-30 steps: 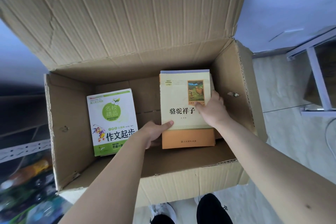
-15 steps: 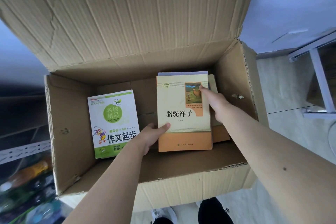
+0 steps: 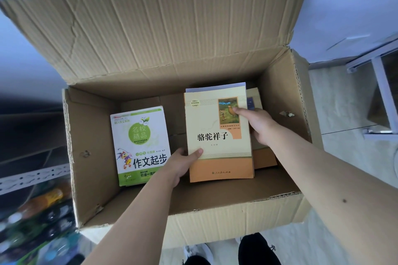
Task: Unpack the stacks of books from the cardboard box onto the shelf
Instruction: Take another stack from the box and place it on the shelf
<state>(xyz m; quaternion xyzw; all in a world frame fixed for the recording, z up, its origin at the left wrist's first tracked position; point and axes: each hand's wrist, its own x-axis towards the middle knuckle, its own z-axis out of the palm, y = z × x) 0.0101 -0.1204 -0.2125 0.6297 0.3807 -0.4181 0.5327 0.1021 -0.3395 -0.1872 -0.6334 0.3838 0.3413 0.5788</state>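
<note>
Since the earlier frames, the beige-and-orange book (image 3: 218, 135) has shifted left and risen off the stack beneath it (image 3: 263, 157), which now shows along its right side. Your left hand (image 3: 183, 161) grips the lower left edge, thumb on the cover. Your right hand (image 3: 255, 123) pinches the right edge beside the cover picture. Both are closed on this book, inside the cardboard box (image 3: 226, 217). The green-and-white book (image 3: 140, 144) remains at the left, unlifted. Judged: lift under way; shelf placement pending.
</note>
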